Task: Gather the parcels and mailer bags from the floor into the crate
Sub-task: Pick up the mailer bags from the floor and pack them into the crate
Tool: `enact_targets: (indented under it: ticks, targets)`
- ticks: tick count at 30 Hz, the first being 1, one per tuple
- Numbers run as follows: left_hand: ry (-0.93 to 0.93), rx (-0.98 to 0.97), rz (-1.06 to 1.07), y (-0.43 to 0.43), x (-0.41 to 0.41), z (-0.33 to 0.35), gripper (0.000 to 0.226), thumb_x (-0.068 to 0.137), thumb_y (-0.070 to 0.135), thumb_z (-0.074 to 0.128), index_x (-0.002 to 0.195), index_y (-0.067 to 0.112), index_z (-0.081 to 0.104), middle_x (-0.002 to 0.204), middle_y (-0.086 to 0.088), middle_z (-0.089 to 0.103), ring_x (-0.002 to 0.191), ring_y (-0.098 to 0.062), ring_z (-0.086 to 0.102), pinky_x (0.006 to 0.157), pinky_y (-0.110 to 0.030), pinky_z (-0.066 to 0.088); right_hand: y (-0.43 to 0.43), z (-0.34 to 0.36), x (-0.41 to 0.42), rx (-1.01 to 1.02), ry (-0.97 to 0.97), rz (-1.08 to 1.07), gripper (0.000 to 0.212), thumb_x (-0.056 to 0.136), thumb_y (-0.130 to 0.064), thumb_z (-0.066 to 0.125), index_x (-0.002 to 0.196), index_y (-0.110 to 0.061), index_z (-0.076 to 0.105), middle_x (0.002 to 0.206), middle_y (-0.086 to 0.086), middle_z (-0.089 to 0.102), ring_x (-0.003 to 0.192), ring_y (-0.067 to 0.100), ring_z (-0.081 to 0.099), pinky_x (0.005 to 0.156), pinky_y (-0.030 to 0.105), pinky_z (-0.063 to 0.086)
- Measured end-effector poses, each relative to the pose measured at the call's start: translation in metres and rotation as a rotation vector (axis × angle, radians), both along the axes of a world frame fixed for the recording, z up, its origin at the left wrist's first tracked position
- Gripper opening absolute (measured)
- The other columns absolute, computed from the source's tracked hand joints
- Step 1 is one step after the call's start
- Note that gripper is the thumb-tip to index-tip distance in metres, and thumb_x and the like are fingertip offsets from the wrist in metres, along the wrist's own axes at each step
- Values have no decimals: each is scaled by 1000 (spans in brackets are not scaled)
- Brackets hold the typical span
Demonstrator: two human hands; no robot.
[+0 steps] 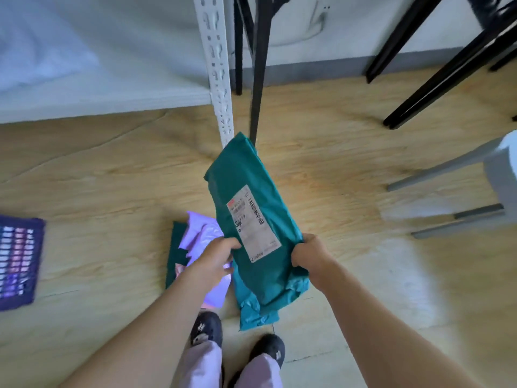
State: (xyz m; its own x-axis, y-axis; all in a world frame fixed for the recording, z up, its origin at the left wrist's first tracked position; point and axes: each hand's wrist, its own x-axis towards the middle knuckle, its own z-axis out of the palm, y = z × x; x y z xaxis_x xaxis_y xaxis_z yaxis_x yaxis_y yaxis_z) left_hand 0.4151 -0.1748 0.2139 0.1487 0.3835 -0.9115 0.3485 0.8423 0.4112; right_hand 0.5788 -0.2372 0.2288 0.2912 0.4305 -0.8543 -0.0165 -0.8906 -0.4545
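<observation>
Both of your hands hold one teal mailer bag [251, 175] clear of the floor [98, 191]. Your left hand [221, 256] grips its left edge and your right hand [310, 253] grips its right edge, fingers of each curled round the plastic, at about a third of the way up from the near end.

The bag's long axis runs away from you. Its crumpled near end hangs below your hands toward your shoes [207, 327]. Its far end reaches out beyond your hands and leans slightly left, with the white label [253, 222] facing up.

The crate [19, 261] sits on the floor far to the left of your left hand, well apart from it. Your left hand is the nearer one, so the carry most likely goes leftward, across the bag's length.

A purple mailer bag [200, 233] lies on the floor just beneath and left of your left hand. It lies on a dark green bag [176, 245], and both are yet to be gathered. Held at this height, the teal bag should pass over them.

Beyond the bag's far end stand a white shelf post [216, 65] and black legs [258, 65]. Judge the swing so that the far end clears them. A white stool [500, 169] stands well to the right of your right hand, away from that route.
</observation>
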Motion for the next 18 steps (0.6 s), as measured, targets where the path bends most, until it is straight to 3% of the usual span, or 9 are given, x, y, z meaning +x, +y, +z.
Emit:
enact_targets:
  ticks: [4,6,8,11,14,16,18]
  targets:
    - [-16,135,155,11,-32,49,33,86,-11,38,83,16,57,79,-2,62,69,-14,55,64,-26,48,9,57,-25,54,-81,221,28,73,14,35,70,-5,54,66,7,50,60,22,47,55,25,39]
    - [13,218,175,12,-48,82,35,85,-14,38,84,17,53,84,-3,60,70,-15,55,62,-27,48,8,87,-40,72,-105,324,26,72,14,39,62,-8,47,59,4,43,53,18,41,49,22,34]
    - [28,316,186,11,-66,112,36,84,-15,39,85,19,51,89,-7,60,77,-23,58,69,-34,49,9,116,-53,105,-120,398,26,71,15,47,64,-10,47,60,4,46,54,17,42,46,21,35]
    - [101,482,133,8,-97,154,34,80,-13,42,93,16,55,99,-17,64,88,-31,61,76,-42,50,12,150,-76,201,-99,447,32,65,13,62,82,-13,55,81,9,62,70,23,57,62,34,52]
    - [177,615,93,3,-131,196,33,82,-11,42,101,13,54,100,-14,64,84,-24,58,69,-32,45,21,182,-102,304,-66,453,37,66,10,68,84,-20,56,86,8,64,75,22,58,76,43,54]
    - [220,664,89,1,-157,217,32,84,-9,41,102,15,53,100,-9,64,88,-24,59,72,-33,47,29,201,-123,353,-78,499,32,72,7,68,93,-15,61,84,5,63,75,21,58,77,40,54]
    - [261,699,89,-1,-183,235,31,87,-6,41,103,18,52,100,-6,64,93,-25,61,81,-40,50,37,218,-147,396,-108,543,27,78,1,66,103,-9,64,83,4,64,74,19,57,67,29,50]
